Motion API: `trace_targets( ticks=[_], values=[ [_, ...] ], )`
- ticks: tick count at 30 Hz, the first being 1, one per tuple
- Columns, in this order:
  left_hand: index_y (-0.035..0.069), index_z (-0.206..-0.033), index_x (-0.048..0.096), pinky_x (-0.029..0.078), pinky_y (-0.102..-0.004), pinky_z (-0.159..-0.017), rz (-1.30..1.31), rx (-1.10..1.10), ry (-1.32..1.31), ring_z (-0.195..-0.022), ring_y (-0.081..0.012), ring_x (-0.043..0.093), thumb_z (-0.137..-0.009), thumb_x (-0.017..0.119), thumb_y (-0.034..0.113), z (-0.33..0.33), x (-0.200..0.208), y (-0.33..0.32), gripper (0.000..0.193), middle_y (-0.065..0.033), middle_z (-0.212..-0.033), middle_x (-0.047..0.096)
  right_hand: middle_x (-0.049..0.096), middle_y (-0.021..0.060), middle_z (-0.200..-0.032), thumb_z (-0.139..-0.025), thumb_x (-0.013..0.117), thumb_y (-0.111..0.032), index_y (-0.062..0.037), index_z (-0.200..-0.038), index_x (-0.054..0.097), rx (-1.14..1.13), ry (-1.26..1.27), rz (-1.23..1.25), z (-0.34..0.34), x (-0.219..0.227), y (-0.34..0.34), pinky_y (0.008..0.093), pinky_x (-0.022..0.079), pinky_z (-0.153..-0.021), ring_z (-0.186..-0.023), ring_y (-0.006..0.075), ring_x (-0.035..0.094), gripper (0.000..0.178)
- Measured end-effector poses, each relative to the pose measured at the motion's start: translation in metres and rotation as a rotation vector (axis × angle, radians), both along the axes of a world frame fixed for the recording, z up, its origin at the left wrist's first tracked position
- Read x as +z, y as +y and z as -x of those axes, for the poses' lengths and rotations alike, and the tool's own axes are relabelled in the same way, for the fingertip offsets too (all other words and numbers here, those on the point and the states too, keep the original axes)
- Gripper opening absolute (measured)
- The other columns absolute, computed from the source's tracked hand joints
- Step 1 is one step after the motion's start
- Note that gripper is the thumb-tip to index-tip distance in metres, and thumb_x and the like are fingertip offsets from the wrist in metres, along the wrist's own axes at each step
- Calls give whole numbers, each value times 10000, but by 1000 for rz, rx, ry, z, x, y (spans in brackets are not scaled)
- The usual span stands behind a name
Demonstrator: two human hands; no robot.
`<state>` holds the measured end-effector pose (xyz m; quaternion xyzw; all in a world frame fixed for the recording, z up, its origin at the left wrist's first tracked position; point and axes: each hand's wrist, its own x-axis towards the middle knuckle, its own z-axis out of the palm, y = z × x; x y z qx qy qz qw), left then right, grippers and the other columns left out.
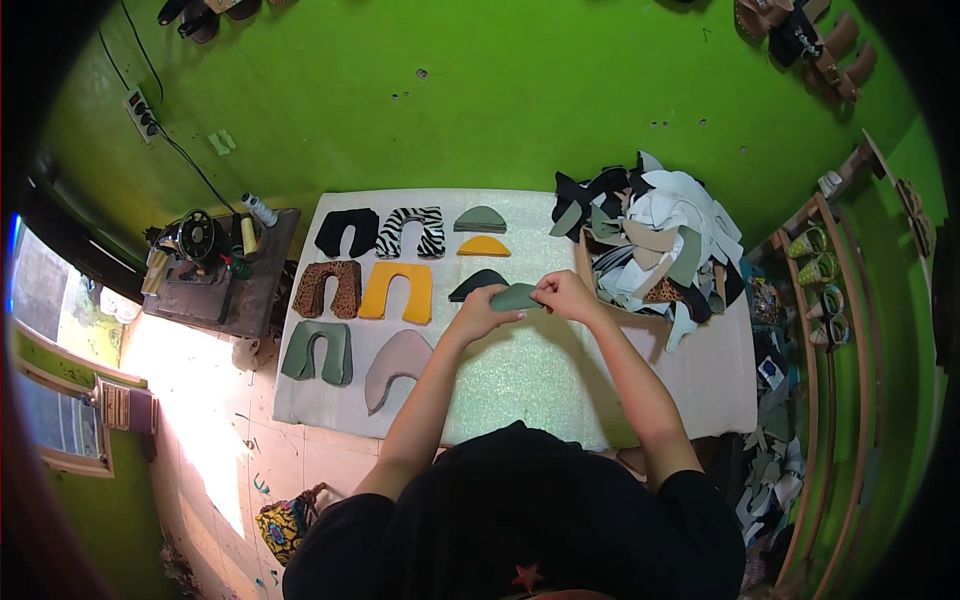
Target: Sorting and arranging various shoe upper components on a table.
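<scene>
Both hands hold one grey-green half-moon fabric piece [516, 297] above a white foam mat [520, 380]. My left hand [484, 309] grips its left end and my right hand [566, 294] pinches its right end. Just left of it lies a black half-moon piece [472, 283]. Beyond that sit a yellow half-moon [484, 246] and a grey-green half-moon [480, 219]. U-shaped pieces lie in rows on the mat's left: black [346, 231], zebra-striped [411, 230], leopard-print [328, 288], yellow [397, 291], grey-green [319, 351] and beige [396, 363].
A heap of mixed fabric scraps [652, 238] covers the mat's far right. A sewing machine [200, 240] with thread spools stands on a small table at the left. Wooden racks with shoes [822, 270] line the right. The green wall [480, 90] is beyond.
</scene>
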<state>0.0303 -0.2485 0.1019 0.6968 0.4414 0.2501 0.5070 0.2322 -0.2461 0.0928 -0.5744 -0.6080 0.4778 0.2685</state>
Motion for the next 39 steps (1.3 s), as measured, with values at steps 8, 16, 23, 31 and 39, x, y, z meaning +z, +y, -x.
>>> trace_targets(
  ticks=[8, 16, 23, 31, 39],
  values=[
    [-28, -904, 599, 418, -198, -497, 251, 292, -224, -544, -72, 505, -806, 592, 132, 24, -39, 81, 187, -42, -720, 616, 586, 34, -603, -774, 639, -133, 23, -777, 606, -295, 90, -135, 16, -33, 67, 221, 406, -455, -489, 77, 528, 160],
    [-34, -831, 623, 430, -221, -460, 246, 474, -241, -513, -99, 530, -773, 587, 132, 21, -76, 169, 180, -56, -627, 584, 620, 80, -650, -731, 633, -78, 33, -828, 633, -446, -6, -347, 37, -71, 159, 256, 466, -552, -566, 129, 585, 147],
    [0, -763, 637, 469, -320, -596, -206, 566, 205, -591, -242, 599, -706, 618, 121, 20, -96, 211, 135, -136, -637, 609, 611, 93, -671, -669, 687, -79, 19, -775, 601, -555, -27, -329, 53, -88, 195, 271, 471, -593, -601, 159, 576, 169],
    [-6, -805, 586, 465, -400, -630, -286, 467, 465, -740, -350, 580, -734, 588, 72, 20, -118, 221, 106, -185, -777, 593, 566, 135, -759, -686, 677, -149, -33, -803, 601, -456, -380, -312, 61, -103, 191, 367, 459, -667, -749, 285, 570, 181],
    [33, -840, 579, 454, -386, -694, -551, 472, 563, -840, -326, 528, -712, 595, 90, -4, -92, 203, 142, -141, -888, 534, 536, 166, -920, -743, 627, -217, -67, -894, 626, -317, -438, -219, 42, -75, 183, 374, 457, -740, -854, 313, 562, 213]
  ],
)
